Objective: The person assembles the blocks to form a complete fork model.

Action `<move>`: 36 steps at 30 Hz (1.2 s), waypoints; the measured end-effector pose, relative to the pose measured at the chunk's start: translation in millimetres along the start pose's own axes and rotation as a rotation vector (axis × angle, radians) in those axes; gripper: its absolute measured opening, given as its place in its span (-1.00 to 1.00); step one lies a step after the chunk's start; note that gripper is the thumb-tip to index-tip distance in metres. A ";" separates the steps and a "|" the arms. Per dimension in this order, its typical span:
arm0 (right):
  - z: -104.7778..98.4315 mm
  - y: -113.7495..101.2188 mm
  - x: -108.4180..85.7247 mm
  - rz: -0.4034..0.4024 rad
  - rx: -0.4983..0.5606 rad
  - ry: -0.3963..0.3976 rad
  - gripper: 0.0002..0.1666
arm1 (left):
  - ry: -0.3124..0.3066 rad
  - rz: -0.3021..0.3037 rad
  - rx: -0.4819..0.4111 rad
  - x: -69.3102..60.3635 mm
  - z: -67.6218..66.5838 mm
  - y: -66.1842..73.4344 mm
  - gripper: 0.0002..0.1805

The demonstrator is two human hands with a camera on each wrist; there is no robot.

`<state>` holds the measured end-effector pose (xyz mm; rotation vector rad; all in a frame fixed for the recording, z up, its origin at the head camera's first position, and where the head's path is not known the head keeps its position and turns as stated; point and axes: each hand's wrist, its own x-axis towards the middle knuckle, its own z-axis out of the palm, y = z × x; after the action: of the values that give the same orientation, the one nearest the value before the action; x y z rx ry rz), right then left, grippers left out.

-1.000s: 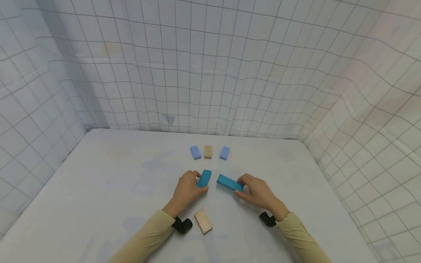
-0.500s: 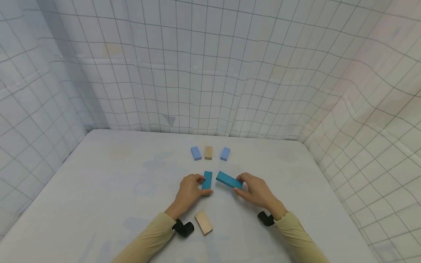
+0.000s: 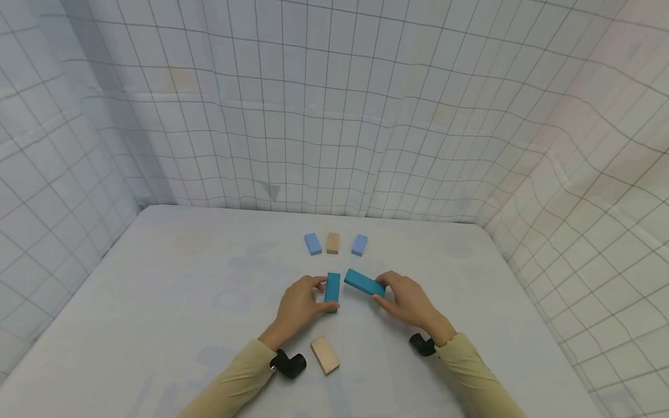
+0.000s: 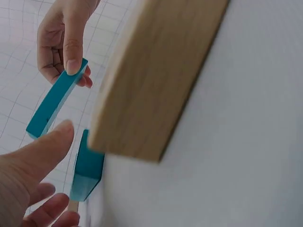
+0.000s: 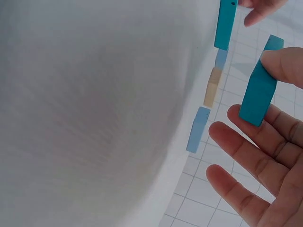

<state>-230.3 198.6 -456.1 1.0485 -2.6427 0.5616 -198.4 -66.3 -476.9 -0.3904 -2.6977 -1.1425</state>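
Note:
Pinched between the thumb and fingers of my right hand point(image 3: 410, 302) is a teal block point(image 3: 364, 283), slanting up to the left. In the right wrist view the thumb presses that held block point(image 5: 259, 90) while the other fingers spread below. My left hand point(image 3: 300, 305) is around a second teal block point(image 3: 332, 290), which points away from me on the table. From the left wrist, the left thumb and fingers point(image 4: 35, 175) look spread apart, with a small gap to this second block point(image 4: 88, 165). The two teal blocks do not touch.
Beyond the hands, a blue block point(image 3: 313, 244), a wooden block point(image 3: 333, 243) and another blue block point(image 3: 359, 245) lie in a row. Another wooden block point(image 3: 325, 355) lies near the left wrist. Gridded cloth point(image 3: 313, 116) surrounds the white table point(image 3: 183, 290).
The left teal block has turned from slanting to nearly straight ahead and shifted slightly right. My left hand moved with it. The right teal block's far end has moved slightly away from me.

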 end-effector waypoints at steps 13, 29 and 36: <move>0.1 1.6 8.1 -0.017 -0.024 -0.021 -0.64 | -0.316 0.358 0.129 3.9 -17.9 -19.3 -0.35; 1.5 5.1 31.4 -0.024 -0.015 -0.080 -0.64 | -0.270 0.379 -0.040 3.4 -4.8 -35.1 -0.43; 9.5 5.1 51.0 -0.054 -0.036 -0.091 -0.63 | -0.250 0.397 -0.071 4.2 -1.0 -38.6 -0.45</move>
<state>-271.0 167.2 -447.7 1.1573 -2.6818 0.4632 -214.3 -92.2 -501.2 -1.0893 -2.6069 -1.1326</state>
